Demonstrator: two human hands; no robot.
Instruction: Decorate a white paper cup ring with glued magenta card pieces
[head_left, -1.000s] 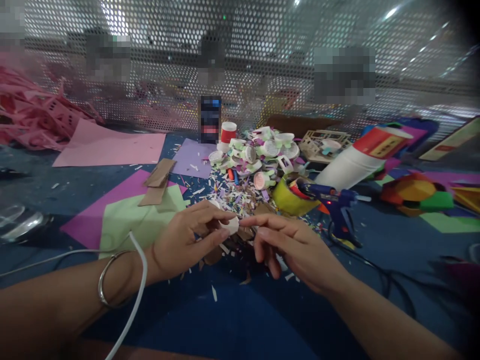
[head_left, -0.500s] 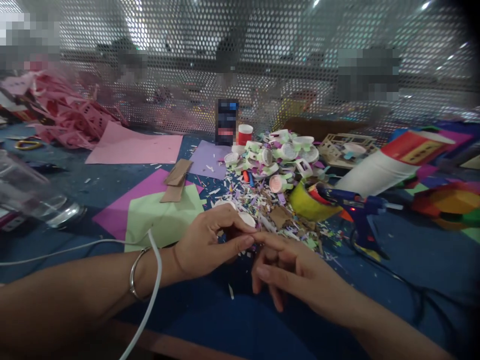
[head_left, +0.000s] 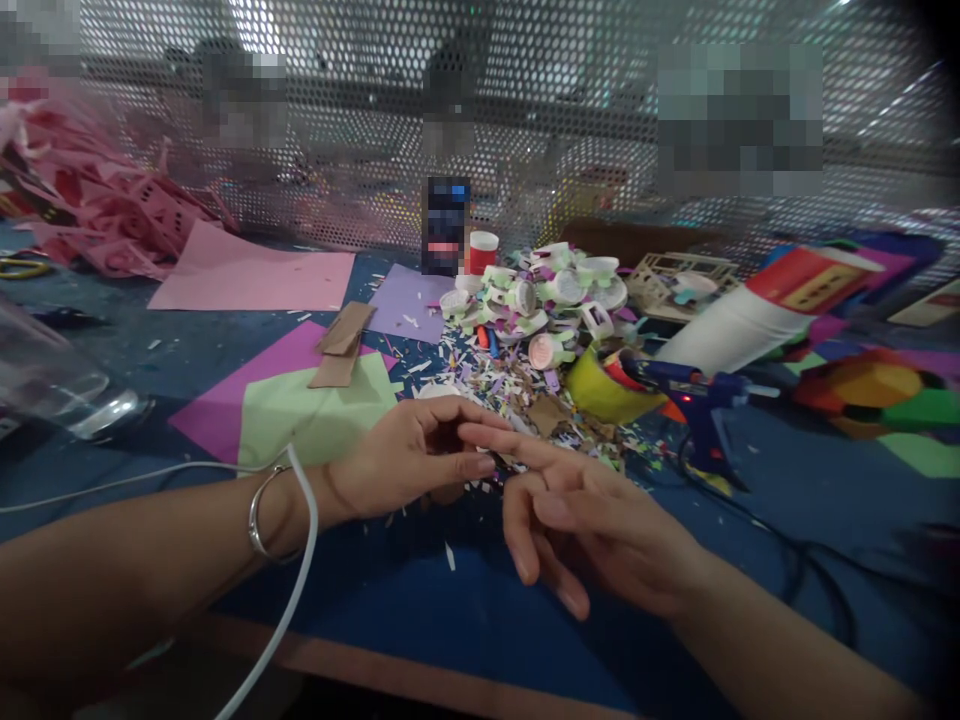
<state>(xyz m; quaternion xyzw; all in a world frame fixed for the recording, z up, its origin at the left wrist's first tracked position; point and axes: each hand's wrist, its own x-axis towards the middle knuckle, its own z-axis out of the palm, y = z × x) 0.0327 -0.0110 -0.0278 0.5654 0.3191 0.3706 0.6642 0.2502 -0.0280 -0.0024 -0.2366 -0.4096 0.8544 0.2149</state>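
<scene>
My left hand [head_left: 416, 455], with a silver bangle at the wrist, is curled above the front edge of the paper scraps. Its thumb and fingers bend toward each other; whatever lies between them is hidden. The outstretched index finger of my right hand [head_left: 592, 510] reaches to the left fingertips. The other right fingers hang loosely apart, and nothing shows in them. A white round piece [head_left: 441, 392] peeks out behind my left knuckles. Under my left wrist lies a light green sheet [head_left: 315, 410] over a magenta sheet [head_left: 214, 410].
Behind the scraps [head_left: 487, 385] rises a pile of white-and-green paper pieces [head_left: 566, 290]. A blue glue gun [head_left: 701, 400] rests by a yellow roll [head_left: 600, 390], its cable trailing right. A white cable [head_left: 300, 560] crosses my left wrist. A clear container [head_left: 67, 380] stands left; a phone [head_left: 446, 225] stands behind.
My right index finger has moved left, further over the left fingertips. A white disc seen by the left fingers is now hidden. The whole view has shifted slightly.
</scene>
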